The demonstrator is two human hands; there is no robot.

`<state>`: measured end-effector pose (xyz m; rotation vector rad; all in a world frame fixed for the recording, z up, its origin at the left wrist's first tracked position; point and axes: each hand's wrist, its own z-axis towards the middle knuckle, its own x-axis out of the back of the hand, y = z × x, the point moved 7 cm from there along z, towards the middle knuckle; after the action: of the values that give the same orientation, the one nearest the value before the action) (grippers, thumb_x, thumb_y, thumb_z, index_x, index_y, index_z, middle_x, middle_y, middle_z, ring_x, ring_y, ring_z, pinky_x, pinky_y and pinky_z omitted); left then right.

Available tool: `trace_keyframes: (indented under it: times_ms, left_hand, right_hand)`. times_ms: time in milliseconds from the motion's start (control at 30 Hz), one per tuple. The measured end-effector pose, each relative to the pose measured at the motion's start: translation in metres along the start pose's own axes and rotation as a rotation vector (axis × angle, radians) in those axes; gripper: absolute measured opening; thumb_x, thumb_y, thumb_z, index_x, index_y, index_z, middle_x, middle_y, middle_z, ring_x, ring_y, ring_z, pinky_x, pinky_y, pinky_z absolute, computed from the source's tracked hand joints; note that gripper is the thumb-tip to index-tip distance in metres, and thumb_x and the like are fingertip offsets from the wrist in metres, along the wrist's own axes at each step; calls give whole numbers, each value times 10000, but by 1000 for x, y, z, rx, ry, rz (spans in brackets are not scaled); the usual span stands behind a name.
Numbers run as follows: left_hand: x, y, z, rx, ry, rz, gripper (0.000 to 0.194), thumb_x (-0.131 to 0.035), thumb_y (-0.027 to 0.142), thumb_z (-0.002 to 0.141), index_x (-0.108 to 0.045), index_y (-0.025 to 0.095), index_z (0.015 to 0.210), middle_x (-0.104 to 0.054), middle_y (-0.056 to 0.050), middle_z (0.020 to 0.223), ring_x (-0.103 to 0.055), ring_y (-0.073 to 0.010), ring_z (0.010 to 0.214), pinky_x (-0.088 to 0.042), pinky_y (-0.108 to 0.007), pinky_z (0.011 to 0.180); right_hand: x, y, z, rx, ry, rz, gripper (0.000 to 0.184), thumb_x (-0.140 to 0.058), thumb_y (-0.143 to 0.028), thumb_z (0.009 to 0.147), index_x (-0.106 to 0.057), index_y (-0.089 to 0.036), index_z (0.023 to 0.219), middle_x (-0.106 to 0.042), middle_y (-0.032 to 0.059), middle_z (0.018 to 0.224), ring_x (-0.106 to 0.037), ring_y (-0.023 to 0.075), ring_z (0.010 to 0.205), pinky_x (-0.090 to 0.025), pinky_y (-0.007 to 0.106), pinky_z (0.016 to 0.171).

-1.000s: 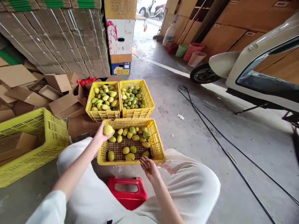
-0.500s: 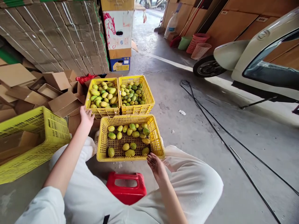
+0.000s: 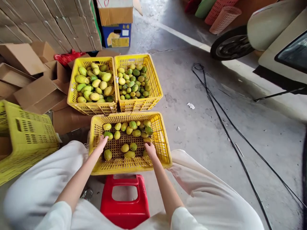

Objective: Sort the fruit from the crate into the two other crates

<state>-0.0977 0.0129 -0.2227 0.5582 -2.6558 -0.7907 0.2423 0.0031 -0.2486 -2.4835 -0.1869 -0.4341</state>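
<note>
A yellow plastic crate lies between my knees, part filled with several green and yellow oval fruits. Both hands are inside it. My left hand reaches in at the left side, its fingers stretched onto a green fruit. At the right side my right hand curls down over a yellowish fruit that is mostly hidden under it. Two fuller yellow crates stand just beyond, the left crate with larger fruits and the right crate with smaller ones.
I sit on a red plastic stool. A yellow crate lies tipped at the left, with loose cardboard boxes behind it. Black cables run across the concrete floor on the right, past a white scooter.
My left hand put the fruit it held down toward the far left crate, then came back into the near crate. My right hand moved from the crate's rim into it. The view tilted down.
</note>
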Motion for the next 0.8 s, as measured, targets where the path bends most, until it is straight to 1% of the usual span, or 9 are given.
trace_keyframes:
  times_ms: [67, 133, 200, 267, 367, 500, 600, 700, 800]
  left_hand:
    - [-12, -7, 16, -46, 43, 161, 419, -677, 394, 981, -622, 186, 1341, -627, -107, 1364, -652, -283, 1177, -582, -493, 965]
    - [-30, -13, 33, -97, 25, 302, 400, -739, 308, 931, -645, 201, 1305, -587, -111, 1447, -571, -325, 1326, -512, -499, 1080]
    - [-50, -17, 48, -158, -27, 429, 456, -800, 157, 828, -658, 218, 1257, -527, -115, 1540, -410, -345, 1494, -364, -461, 1221]
    - [-66, -22, 61, -210, -81, 547, 556, -812, 63, 740, -641, 231, 1242, -490, -124, 1582, -282, -340, 1573, -224, -432, 1288]
    - [-81, -33, 78, -243, -129, 705, 600, -800, 87, 728, -603, 255, 1270, -490, -147, 1565, -247, -366, 1580, -154, -512, 1292]
    - [-89, -45, 92, -265, -143, 837, 593, -753, 140, 785, -542, 259, 1326, -485, -186, 1536, -246, -403, 1563, -178, -594, 1251]
    - [-91, -49, 96, -277, -132, 874, 615, -732, 141, 802, -491, 228, 1361, -433, -222, 1553, -243, -423, 1556, -193, -603, 1230]
    - [-91, -55, 95, -251, -146, 866, 660, -794, 101, 708, -516, 228, 1293, -430, -209, 1543, -274, -440, 1539, -175, -579, 1237]
    - [-85, -66, 88, -183, -186, 822, 636, -853, 6, 542, -568, 239, 1061, -515, -153, 1447, -350, -436, 1504, -177, -541, 1247]
  right_hand:
    - [-6, 3, 24, 8, -13, -165, 346, -658, -359, 1020, -636, -195, 1324, -643, 108, 1355, -676, 248, 1142, -592, 462, 963]
    - [-8, 5, 43, 35, -14, -292, 365, -669, -352, 1012, -629, -197, 1340, -617, 112, 1407, -648, 269, 1212, -565, 499, 1014]
    - [-7, 7, 60, 68, -7, -380, 386, -687, -247, 987, -626, -188, 1364, -554, 154, 1501, -566, 322, 1350, -484, 531, 1118]
    - [-3, 10, 75, 85, 0, -441, 473, -661, -88, 936, -614, -167, 1400, -467, 208, 1585, -454, 385, 1465, -387, 529, 1197]
    - [1, 17, 95, 83, 0, -498, 615, -616, -2, 865, -566, -152, 1460, -430, 228, 1616, -398, 420, 1506, -347, 508, 1217]
    - [-2, 32, 110, 79, -12, -547, 676, -661, -43, 829, -528, -176, 1479, -511, 208, 1550, -325, 392, 1540, -298, 516, 1247]
    - [-10, 43, 110, 53, -22, -584, 667, -716, -52, 793, -554, -154, 1432, -457, 241, 1571, -286, 439, 1543, -280, 572, 1240]
    - [-21, 50, 106, 40, -54, -594, 680, -752, -9, 747, -579, -143, 1392, -346, 250, 1643, -251, 458, 1555, -247, 567, 1253]
    - [-32, 54, 100, 32, -136, -548, 648, -790, -7, 744, -617, -176, 1346, -466, 209, 1574, -314, 402, 1541, -275, 508, 1252]
